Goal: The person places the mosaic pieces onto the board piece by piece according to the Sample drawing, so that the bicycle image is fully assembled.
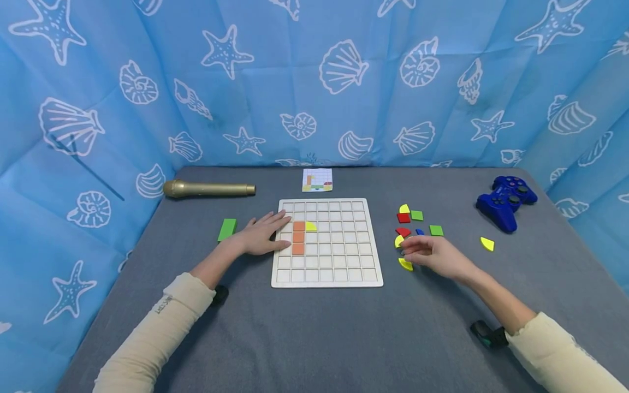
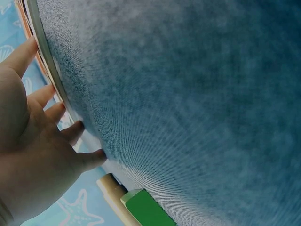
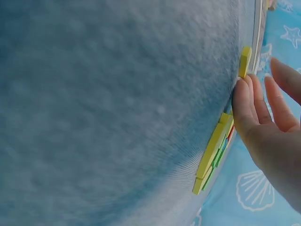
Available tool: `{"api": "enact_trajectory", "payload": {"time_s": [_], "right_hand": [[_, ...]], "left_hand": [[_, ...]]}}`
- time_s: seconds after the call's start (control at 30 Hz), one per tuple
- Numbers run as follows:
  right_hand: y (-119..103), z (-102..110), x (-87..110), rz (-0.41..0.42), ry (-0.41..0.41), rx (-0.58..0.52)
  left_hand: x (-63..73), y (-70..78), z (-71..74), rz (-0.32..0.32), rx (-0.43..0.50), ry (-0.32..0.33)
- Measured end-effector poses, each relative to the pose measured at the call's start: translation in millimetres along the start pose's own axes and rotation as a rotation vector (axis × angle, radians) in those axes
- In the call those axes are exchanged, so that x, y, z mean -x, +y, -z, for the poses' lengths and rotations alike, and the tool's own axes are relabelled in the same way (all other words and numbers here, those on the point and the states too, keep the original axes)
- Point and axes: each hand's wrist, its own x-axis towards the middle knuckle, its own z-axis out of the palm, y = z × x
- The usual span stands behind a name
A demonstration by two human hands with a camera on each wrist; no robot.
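Note:
A pale wooden grid board (image 1: pixel 326 283) lies in the middle of the table. In its left part, three orange squares (image 1: pixel 298 237) form a column, with a yellow quarter-round piece (image 1: pixel 311 226) beside the top one. My left hand (image 1: pixel 260 234) rests on the board's left edge, fingers spread. To the right of the board, my right hand (image 1: pixel 437 256) hovers low over loose pieces, relaxed fingers beside a yellow quarter-round piece (image 1: pixel 405 264). The right wrist view shows its fingertips right at a yellow piece (image 3: pixel 245 61), thumb apart, nothing gripped.
Red pieces (image 1: pixel 403 218), green squares (image 1: pixel 435 230) and another yellow piece (image 1: pixel 487 244) lie to the right. A blue game controller (image 1: pixel 506 203) sits far right. At left are a green block (image 1: pixel 227 230) and a gold microphone (image 1: pixel 208 189). A small pattern card (image 1: pixel 317 180) lies behind the board.

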Motion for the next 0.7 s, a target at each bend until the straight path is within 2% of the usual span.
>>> {"api": "enact_trajectory", "payload": {"time_s": [0.13,0.23,0.47,0.7], "right_hand": [[3.4,-5.0,3.6,0.079,0.019,0.036],[2.2,-10.3,5.1,0.098,0.063,0.094],[-0.4,-18.2,7.1,0.071,0.167,0.209],[0.7,-16.9,6.4,0.045,0.193,0.252]], "left_hand": [[-0.9,0.3,0.4,0.014,-0.004,-0.006],[-1.5,0.3,0.0,0.018,-0.008,-0.005],[-0.6,1.4,0.5,0.013,-0.004,-0.004],[0.5,2.5,2.0,0.005,0.002,0.005]]}}
